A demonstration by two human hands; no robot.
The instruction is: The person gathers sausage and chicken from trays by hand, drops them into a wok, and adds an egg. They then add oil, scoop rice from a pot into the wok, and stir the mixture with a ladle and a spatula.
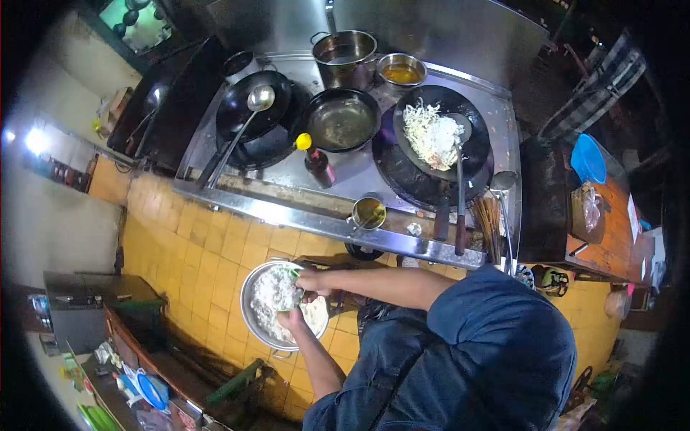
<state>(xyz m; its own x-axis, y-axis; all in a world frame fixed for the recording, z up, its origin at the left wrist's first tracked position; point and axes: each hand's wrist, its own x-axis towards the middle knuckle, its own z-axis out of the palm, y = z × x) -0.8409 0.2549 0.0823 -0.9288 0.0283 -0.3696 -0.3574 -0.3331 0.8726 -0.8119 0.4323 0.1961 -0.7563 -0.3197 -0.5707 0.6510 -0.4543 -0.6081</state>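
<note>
My right hand (312,281) and my left hand (292,320) are both closed on a green-edged dish (294,274), one at each side of it. White rice covers most of the dish, so its full shape is hidden. The dish is over a large two-handled metal pot (249,316), which also holds white rice. On the stove behind my right arm, a black wok (478,118) contains pale shredded food (424,136) with a white heap on it. A dark-handled ladle (461,187) rests in that wok.
On the steel stove (287,188) are a black pan (343,122), another wok with a ladle (261,98), a tall pot (345,57), a bowl of yellow liquid (402,72) and a yellow-capped bottle (318,167). A small metal cup (369,213) sits at its front edge.
</note>
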